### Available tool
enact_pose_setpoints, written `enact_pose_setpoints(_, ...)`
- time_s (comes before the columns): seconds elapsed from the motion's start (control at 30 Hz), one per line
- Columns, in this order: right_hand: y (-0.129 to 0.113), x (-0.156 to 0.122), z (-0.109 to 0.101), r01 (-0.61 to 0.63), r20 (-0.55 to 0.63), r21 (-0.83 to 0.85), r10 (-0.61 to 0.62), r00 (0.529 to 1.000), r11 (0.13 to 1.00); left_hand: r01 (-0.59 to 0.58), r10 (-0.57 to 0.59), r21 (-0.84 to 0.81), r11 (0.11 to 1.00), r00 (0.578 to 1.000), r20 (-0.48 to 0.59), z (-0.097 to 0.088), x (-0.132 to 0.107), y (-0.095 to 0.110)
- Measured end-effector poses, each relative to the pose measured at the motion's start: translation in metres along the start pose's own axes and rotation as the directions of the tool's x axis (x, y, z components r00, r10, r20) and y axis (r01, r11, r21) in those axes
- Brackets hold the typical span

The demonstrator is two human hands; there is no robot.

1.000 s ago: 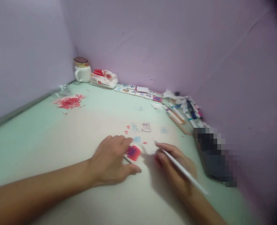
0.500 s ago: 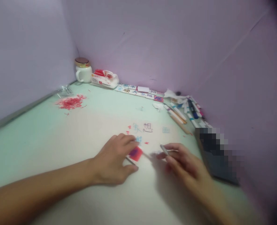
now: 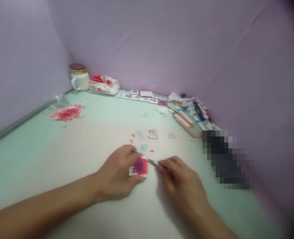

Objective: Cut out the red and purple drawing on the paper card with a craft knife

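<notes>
Hands (image 3: 119,171) flanking tile (image 3: 140,166) edges, open tabletop (image 3: 34,146) leftward

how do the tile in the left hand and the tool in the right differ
The tile is squarish; the tool is slender and pointed. The tile is red and purple with pale edges; the tool looks grey. Both are held: the tile by the left hand, the tool by the right hand.
</notes>
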State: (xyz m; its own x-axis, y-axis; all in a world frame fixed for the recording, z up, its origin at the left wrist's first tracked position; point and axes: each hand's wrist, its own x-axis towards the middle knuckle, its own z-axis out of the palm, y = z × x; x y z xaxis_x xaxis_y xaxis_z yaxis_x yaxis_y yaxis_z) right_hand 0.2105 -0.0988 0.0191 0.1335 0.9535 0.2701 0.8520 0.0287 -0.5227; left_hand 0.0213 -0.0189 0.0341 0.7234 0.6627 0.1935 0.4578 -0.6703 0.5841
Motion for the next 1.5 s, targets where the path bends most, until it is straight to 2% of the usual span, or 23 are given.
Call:
enact_pose_setpoints(0.5, -0.005, -0.002, 0.006, 0.08, -0.08, -0.169, -0.094, 0.992, 0.982, -0.026, 0.025, -0.007, 1.0, 0.999, -0.042, 0.005, -0.002, -0.004)
enact_pose_setpoints(0.8, -0.013, -0.005, 0.009, 0.066, -0.1, -0.293, -0.099, 0.99, 0.954, 0.022, -0.022, 0.06, 0.998, 1.0, 0.006, 0.001, 0.0, 0.001)
enact_pose_setpoints(1.03, -0.017, -0.004, 0.011, 0.06, -0.114, -0.332, -0.103, 0.988, 0.942, 0.037, -0.036, 0.063, 0.997, 0.999, -0.004, 0.002, -0.001, -0.001)
enact_pose_setpoints(1.5, -0.017, -0.007, 0.011, 0.193, -0.139, -0.464, -0.286, 0.948, 0.865, 0.038, -0.036, 0.04, 0.998, 0.999, -0.039, 0.003, -0.001, 0.0)
